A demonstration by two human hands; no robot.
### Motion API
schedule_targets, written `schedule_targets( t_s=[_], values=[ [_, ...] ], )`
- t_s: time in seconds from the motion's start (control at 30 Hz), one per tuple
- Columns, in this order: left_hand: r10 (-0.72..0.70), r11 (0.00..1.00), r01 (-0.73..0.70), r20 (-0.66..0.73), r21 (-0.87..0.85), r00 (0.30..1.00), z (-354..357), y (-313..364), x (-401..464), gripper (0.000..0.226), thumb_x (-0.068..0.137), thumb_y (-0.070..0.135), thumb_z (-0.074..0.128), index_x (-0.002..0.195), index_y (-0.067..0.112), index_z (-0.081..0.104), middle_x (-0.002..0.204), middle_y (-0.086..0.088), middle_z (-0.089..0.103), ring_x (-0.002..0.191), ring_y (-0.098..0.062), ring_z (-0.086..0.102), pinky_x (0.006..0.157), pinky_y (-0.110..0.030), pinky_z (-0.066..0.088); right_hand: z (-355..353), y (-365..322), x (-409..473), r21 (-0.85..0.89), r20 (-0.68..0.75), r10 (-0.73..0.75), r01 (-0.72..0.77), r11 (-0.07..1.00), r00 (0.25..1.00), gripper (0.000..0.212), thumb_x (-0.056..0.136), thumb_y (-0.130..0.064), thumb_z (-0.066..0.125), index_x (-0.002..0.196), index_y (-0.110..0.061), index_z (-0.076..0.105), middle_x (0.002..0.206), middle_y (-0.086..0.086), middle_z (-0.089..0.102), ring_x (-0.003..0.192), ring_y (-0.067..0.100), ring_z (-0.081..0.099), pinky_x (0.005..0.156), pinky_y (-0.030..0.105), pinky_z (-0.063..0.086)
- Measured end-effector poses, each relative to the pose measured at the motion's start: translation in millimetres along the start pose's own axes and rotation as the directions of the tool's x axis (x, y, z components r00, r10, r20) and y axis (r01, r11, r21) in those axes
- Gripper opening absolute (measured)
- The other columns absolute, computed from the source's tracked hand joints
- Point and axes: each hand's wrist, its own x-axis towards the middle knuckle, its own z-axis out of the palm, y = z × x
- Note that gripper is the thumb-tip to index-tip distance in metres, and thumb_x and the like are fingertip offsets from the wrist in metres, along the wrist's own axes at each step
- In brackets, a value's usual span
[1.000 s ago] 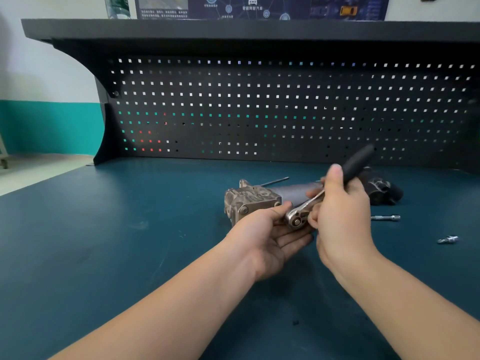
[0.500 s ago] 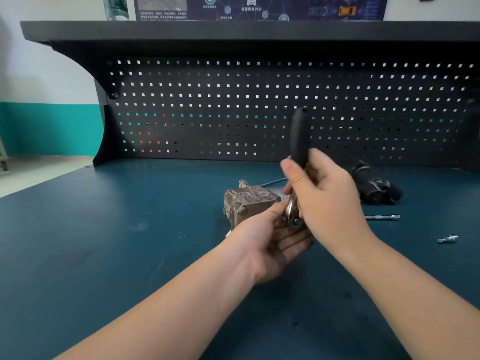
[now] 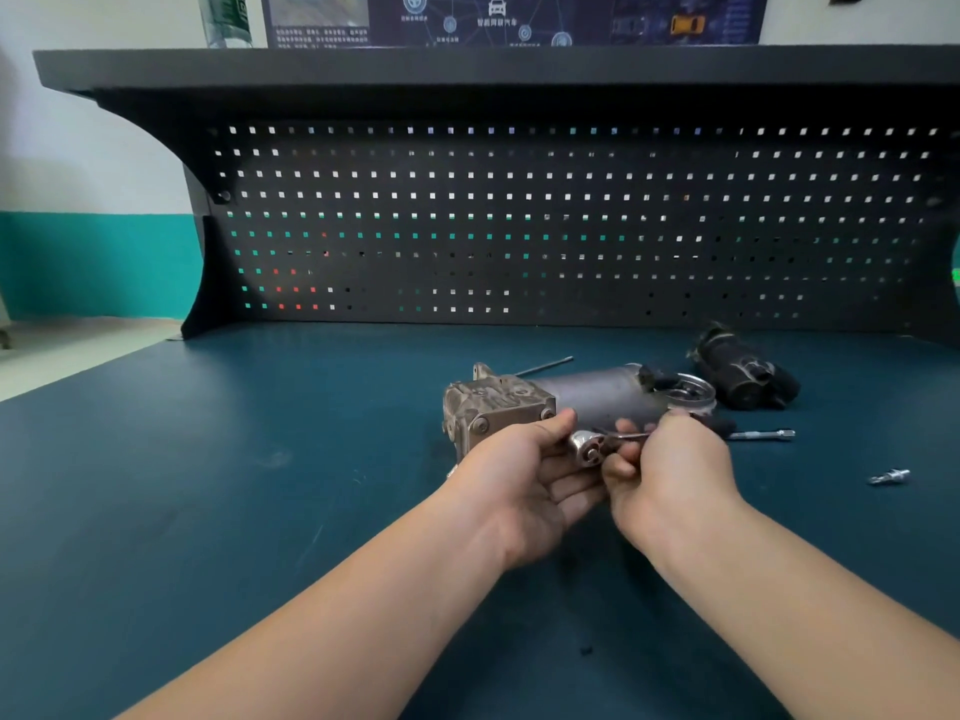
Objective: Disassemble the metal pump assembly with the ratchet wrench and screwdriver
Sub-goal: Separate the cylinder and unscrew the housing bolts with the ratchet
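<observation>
The left hand [image 3: 524,480] cradles the ratchet wrench [image 3: 589,448] head between thumb and curled fingers, while the right hand [image 3: 670,475] pinches its shank, likely adjusting it. The pump [image 3: 550,402] lies just beyond the fingertips.

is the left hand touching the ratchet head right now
Touching. In the head view the left hand has its thumb tip laid against the round ratchet wrench head, no gap visible, while the right hand grips the handle.
</observation>
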Motion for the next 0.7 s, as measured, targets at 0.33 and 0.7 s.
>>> schedule_targets(
  t_s=[0.33,0.7],
  values=[
    [0.017,0.998,-0.018,0.022,0.058,1.000,-2,-2,-3,0.024,0.093,0.017,0.055,0.073,0.008,0.066,0.058,-0.006,0.067,0.048,-0.014,0.066,0.046,-0.023,0.054,3,-2,-9,-0.243,0.873,-0.450,0.967,-0.071,0.187,0.013,0.090,-0.041,0.051,0.089,-0.028,0.052,0.060,-0.012,0.052,0.063,0.010,0.050,0.060,0.028,0.041],
    [0.014,0.999,-0.014,0.000,0.029,1.000,1,-1,0,0.023,0.093,0.019,0.057,0.084,-0.002,0.062,0.071,-0.018,0.071,0.058,-0.024,0.069,0.059,-0.032,0.058,-1,-3,-1,0.019,0.001,0.036,-0.036,0.999,0.999,0.035,0.104,-0.029,0.035,0.074,-0.012,0.042,0.064,0.002,0.045,0.021,0.001,0.028,0.028,0.010,0.020]
  ],
)
